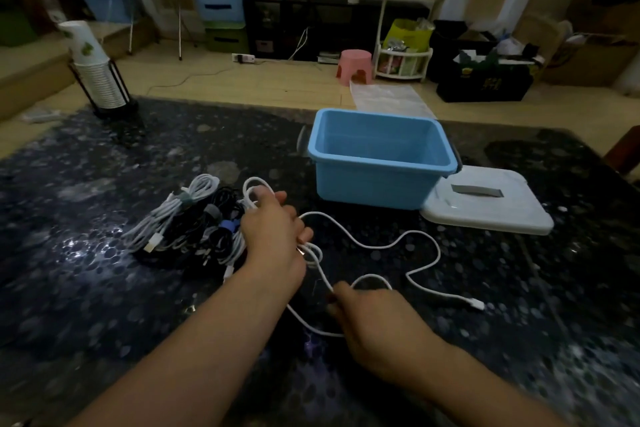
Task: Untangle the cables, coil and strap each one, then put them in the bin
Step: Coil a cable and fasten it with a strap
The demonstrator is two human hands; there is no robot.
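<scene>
At the far left of the bench (104,191) stands a rack of paper cups (95,73); nearer, a heap of cables (187,222), white and black, several already strapped, lies just beside the left hand (273,232). That hand's grip is closed round a few loops of a white cable (398,244), one loop rising above the knuckles. The rest of the cable snakes loose over the bench to a plug (476,304) at the right. The right hand (377,322) pinches the same cable nearer the body. The step in hand looks like coiling. Next, the right hand should feed the slack round into the held loops, then strap them. The bin (381,156) stands open and empty beyond, its lid (485,204) touching its right side.
</scene>
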